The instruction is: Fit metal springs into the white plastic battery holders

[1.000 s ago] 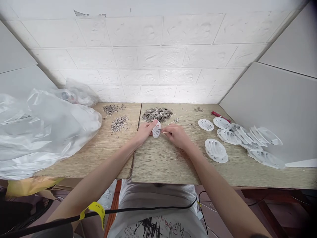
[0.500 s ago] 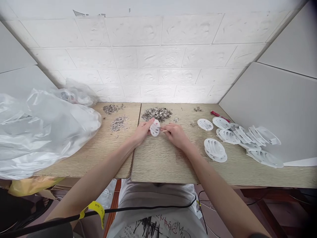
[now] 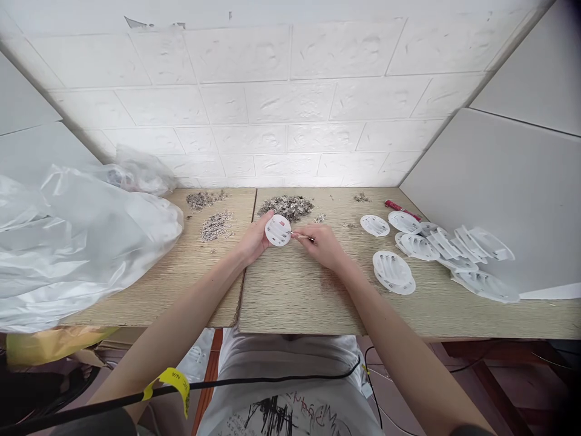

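My left hand (image 3: pixel 255 243) grips a round white plastic disc (image 3: pixel 278 231) by its left edge, face tilted up towards me. Slots, small metal bits and a red mark show on that face. The fingers of my right hand (image 3: pixel 321 245) are closed round a thin slender tool (image 3: pixel 299 235), whose tip meets the disc's right edge. Its exact kind is too small to make out. Just behind the disc lies a heap of small metal clips (image 3: pixel 290 208). Similar white discs (image 3: pixel 394 270) are stacked to the right of my right hand.
More white discs (image 3: pixel 485 286) lie overlapping at the right, beside a red tube-like object (image 3: pixel 402 209). Two piles of small metal parts (image 3: pixel 216 226) sit on the left board. A large plastic bag (image 3: pixel 91 242) covers the far left. A white brick wall (image 3: pixel 290 103) closes off the back.
The disc has shifted slightly left and turned, so more of its face shows. Both hands keep their hold, with the tool's tip still at the disc's right edge.
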Tool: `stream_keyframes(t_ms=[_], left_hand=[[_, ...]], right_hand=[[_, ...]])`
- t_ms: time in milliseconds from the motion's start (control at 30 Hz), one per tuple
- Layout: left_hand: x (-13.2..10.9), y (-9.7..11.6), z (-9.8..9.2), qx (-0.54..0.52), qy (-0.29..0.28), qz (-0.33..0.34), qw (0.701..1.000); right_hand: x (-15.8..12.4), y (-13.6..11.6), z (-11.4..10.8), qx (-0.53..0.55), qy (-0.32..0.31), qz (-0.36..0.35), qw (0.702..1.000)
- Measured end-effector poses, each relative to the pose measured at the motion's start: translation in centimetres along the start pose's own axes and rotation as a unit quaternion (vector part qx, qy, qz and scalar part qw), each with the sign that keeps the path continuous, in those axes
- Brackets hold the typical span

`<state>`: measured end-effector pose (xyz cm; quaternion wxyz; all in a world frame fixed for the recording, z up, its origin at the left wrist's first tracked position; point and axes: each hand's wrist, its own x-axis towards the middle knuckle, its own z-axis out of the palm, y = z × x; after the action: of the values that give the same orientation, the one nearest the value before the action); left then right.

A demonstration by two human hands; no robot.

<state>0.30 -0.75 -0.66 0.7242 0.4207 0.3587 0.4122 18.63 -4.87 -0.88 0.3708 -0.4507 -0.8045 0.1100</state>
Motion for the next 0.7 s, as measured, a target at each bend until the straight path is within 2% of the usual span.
stream_keyframes(t_ms=[333,700], left_hand=[[-0.42,0.40,0.43,0.028,0.004,-0.011,1.000],[-0.42,0.07,0.15,0.043,-0.031,0.004,0.999]], right_hand=[[-0.07,0.16,-0.03,-0.021,-0.006,0.000,1.000],[-0.20,0.43,0.15,-0.045,-0.031,-0.005,0.998]])
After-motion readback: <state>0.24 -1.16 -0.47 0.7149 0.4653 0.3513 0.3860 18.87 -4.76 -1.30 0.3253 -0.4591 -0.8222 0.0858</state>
